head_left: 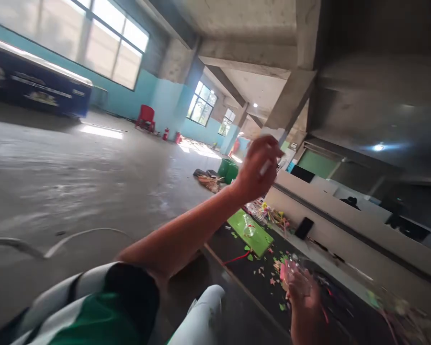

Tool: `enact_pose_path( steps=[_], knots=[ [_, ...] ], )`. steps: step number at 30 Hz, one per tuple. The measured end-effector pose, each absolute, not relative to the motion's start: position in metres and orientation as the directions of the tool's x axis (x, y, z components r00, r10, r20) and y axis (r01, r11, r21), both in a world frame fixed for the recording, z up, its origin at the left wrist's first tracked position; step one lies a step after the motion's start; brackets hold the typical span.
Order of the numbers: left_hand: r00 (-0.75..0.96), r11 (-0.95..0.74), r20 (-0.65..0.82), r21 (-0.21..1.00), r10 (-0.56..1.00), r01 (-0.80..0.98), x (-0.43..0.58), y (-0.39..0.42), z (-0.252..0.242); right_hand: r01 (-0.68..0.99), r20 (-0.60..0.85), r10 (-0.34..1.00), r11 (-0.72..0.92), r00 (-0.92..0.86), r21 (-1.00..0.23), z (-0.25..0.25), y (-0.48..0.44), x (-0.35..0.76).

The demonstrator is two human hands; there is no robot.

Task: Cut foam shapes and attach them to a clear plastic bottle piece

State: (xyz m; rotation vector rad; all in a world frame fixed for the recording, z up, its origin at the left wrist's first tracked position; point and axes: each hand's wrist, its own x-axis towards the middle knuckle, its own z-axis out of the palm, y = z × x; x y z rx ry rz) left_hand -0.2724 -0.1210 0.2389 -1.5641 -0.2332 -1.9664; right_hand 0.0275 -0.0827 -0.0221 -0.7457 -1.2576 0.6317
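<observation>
My left hand (258, 170) is raised above the far end of the dark table (242, 278), its fingers curled together. A small pale spot shows at the fingers; whether it is a held thing I cannot make out. Low on the right, my right hand (305, 292) is closed around a transparent plastic piece (295, 269), blurred, its kind unclear. Pink paper (283, 269) shows beside that piece. Star-shaped paper cutouts (272, 281) and green scraps (250, 257) are scattered by my right hand. A bright green board (253, 235) bears a small transparent item (249, 231).
A black phone (304, 228) leans at the table's far side, before a pale partition (330, 225). Craft sticks and flowers (273, 214) lie in a heap beyond the board. Green bins (228, 170), a red chair (145, 118) and a white cable (82, 235) are on the floor.
</observation>
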Motion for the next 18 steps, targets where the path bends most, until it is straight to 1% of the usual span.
enact_pose_path(
  steps=[1,2,3,4,5,6,7,8,9,10,11,12,15,18],
  knots=[
    [0.165,-0.779,0.938,-0.346,-0.305,0.523,-0.256,-0.121,0.224,-0.031,0.587,0.778,0.607,0.224,-0.794,-0.025,-0.083,0.026],
    [0.35,-0.783,0.905,-0.395,-0.242,0.48,-0.242,-0.117,0.207,-0.026,0.571,0.779,0.597,0.259,-0.802,-0.026,-0.084,0.026],
    [0.406,-0.806,0.901,-0.353,-0.154,0.476,-0.23,-0.11,0.19,-0.02,0.558,0.788,0.582,0.259,-0.813,-0.027,-0.086,0.027],
    [0.282,-0.832,0.958,-0.202,-0.058,0.517,-0.219,-0.103,0.173,-0.017,0.557,0.786,0.582,0.267,-0.813,-0.027,-0.089,0.029],
    [0.035,-0.852,0.999,0.011,0.035,0.524,-0.208,-0.095,0.156,-0.014,0.562,0.78,0.588,0.274,-0.809,-0.026,-0.093,0.03],
    [-0.227,-0.851,0.965,0.227,0.131,0.474,-0.198,-0.09,0.139,-0.009,0.566,0.773,0.593,0.284,-0.805,-0.026,-0.097,0.033],
    [-0.4,-0.834,0.887,0.392,0.231,0.387,-0.188,-0.087,0.123,-0.01,0.573,0.76,0.604,0.307,-0.797,-0.025,-0.1,0.035],
    [-0.441,-0.827,0.843,0.467,0.309,0.314,-0.177,-0.089,0.107,-0.015,0.572,0.762,0.604,0.304,-0.797,-0.024,-0.103,0.037],
    [-0.366,-0.828,0.847,0.493,0.387,0.266,-0.167,-0.095,0.092,-0.019,0.572,0.76,0.607,0.309,-0.795,-0.023,-0.105,0.04],
    [-0.217,-0.84,0.869,0.488,0.444,0.237,-0.157,-0.103,0.077,-0.024,0.578,0.751,0.616,0.319,-0.787,-0.023,-0.107,0.042],
    [-0.07,-0.859,0.882,0.47,0.466,0.202,-0.148,-0.114,0.063,-0.025,0.582,0.746,0.621,0.323,-0.783,-0.023,-0.109,0.044],
    [0.03,-0.857,0.867,0.486,0.498,0.172,-0.141,-0.126,0.051,-0.022,0.585,0.74,0.626,0.331,-0.779,-0.024,-0.111,0.045],
    [0.062,-0.802,0.804,0.576,0.591,0.159,-0.128,-0.154,0.023,0.004,0.567,0.746,0.604,0.35,-0.797,-0.029,-0.117,0.042],
    [0.133,-0.791,0.782,0.587,0.609,0.171,-0.127,-0.164,0.01,0.053,0.559,0.755,0.578,0.344,-0.814,-0.036,-0.124,0.028]
  ],
)
